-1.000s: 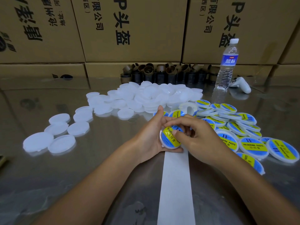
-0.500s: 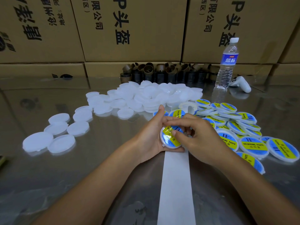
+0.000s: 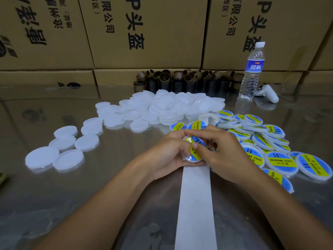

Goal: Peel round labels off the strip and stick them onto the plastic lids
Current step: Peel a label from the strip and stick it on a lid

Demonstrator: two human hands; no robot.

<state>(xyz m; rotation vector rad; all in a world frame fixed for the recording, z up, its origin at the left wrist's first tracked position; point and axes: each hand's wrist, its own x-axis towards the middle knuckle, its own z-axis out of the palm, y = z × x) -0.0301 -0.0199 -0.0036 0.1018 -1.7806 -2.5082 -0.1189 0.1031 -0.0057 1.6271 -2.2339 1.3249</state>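
Observation:
My left hand [image 3: 167, 154] holds a white plastic lid [image 3: 193, 150] tilted up at the centre, fingers curled round its edge. A round blue and yellow label covers the lid's face. My right hand [image 3: 223, 152] is on the lid too, its thumb pressing the label and its fingers curled over the top rim. The white backing strip [image 3: 195, 204] runs from under my hands toward me. Bare white lids [image 3: 162, 107] are heaped behind and spread to the left [image 3: 68, 143]. Labelled lids [image 3: 266, 147] pile up at the right.
A water bottle [image 3: 252, 71] and a white controller [image 3: 268, 94] stand at the back right. Dark tape cores [image 3: 183, 80] line the foot of the cardboard boxes [image 3: 144, 33]. The tabletop [image 3: 90, 195] is shiny metal.
My left thumb has come down from pointing up and now lies on the label. The right fingers slid across the lid's face. The lid turned slightly.

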